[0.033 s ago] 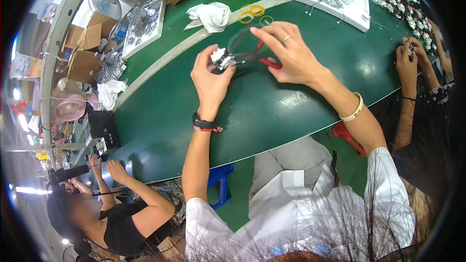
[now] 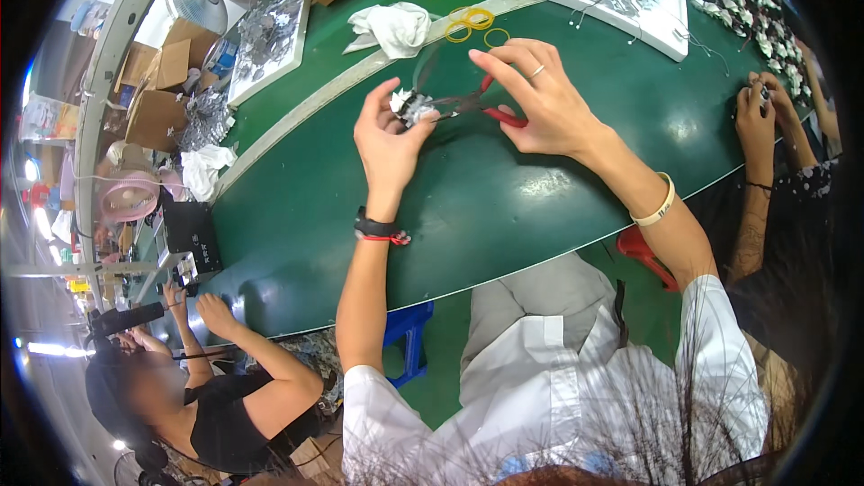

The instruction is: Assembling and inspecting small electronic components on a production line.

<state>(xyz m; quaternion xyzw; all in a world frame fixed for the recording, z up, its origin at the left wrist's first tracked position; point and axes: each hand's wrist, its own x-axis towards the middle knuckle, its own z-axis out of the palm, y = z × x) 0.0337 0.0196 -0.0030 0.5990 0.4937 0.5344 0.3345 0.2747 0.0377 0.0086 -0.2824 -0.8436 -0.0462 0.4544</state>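
My left hand (image 2: 389,146) is closed around a small white, black and silver part (image 2: 412,108), held above the green table. Its exact kind cannot be made out. In my right hand (image 2: 546,103) is a pair of scissors with red handles (image 2: 506,117). Their dark blades (image 2: 450,106) are spread apart and blurred. One blade reaches the silver side of the part by my left fingertips; the other points up past it. Whether the blades touch the part is unclear.
Yellow rubber bands (image 2: 477,18) and a white cloth (image 2: 396,29) lie beyond my hands. A white tray (image 2: 666,31) of silver pieces stands at the back right, near a pile of white parts (image 2: 751,9). Co-workers sit at both sides; a black box (image 2: 191,236) stands left.
The part has turned slightly in my left fingers, showing more of its silver side. The scissor blades have spread wider, the upper one swinging left.
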